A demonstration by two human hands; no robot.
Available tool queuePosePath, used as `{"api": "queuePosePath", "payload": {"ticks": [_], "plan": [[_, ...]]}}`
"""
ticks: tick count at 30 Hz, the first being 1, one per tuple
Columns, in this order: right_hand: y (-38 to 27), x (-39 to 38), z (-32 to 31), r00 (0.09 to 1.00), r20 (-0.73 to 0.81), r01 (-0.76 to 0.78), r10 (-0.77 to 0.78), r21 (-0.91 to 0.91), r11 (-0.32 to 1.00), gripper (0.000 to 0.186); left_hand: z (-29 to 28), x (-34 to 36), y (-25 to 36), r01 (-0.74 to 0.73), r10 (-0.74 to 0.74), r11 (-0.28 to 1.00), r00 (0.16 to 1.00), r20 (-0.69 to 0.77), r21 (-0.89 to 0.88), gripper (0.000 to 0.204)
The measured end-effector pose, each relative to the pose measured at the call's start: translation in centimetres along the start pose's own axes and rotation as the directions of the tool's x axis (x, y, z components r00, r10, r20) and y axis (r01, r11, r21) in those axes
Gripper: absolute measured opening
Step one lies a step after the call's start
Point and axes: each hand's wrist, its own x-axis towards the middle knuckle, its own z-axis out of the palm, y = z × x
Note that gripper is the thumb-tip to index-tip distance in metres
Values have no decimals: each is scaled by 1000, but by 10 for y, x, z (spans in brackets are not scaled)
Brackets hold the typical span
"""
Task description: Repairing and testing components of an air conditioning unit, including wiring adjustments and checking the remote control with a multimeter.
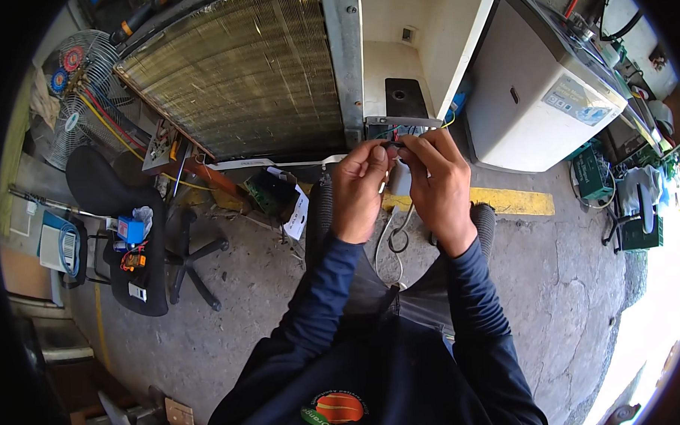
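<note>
Thin insulated wiring, dark and teal strands with a small dark piece at its end (404, 130), is found just in front of the lower edge of the white, open-fronted, box-shaped cabinet (462, 54), close under that edge's grey metal strip (425, 122); the left hand (360, 183) appears to pinch the small piece between thumb and bent forefinger; the right hand (444, 180) meets it there, thumb and fingertips drawn together on what seems to be the same piece; both grips are closed and nearly touching. In handling, the wiring is judged very light and flexible, springy when bent, its covering perhaps slightly slippery; any bare end or small joint would be the fragile part, liable to fray or pull loose; hold is best taken on the insulated length just behind the end, with the fingertips only. Not determinable: the exact form of the pinched piece, covered by the fingers; the strands' route behind the metal strip; whether the bright yellow-green wire (450, 119) at the strip's right end belongs to the same run; the join of the pale grey looped cable (398, 244) below, whose upper part passes behind the hands.
</note>
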Motion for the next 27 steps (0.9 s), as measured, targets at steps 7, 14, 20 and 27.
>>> {"api": "queuePosePath", "payload": {"ticks": [7,14,20,27], "plan": [[12,-1,11,992,-109,89,-65,226,970,37,7,0,-25,142,-130,908,990,55,-395,14],[5,-11,12,990,29,135,-141,136,981,53,-10,0,-20,241,-209,836,971,119,-492,16],[20,-23,26,985,-33,171,-171,-1,985,56,-3,-6,-3,341,-335,786,936,108,-516,15],[27,-29,34,992,-73,107,-99,122,987,53,4,-12,-21,273,-251,816,961,112,-509,15]]}}
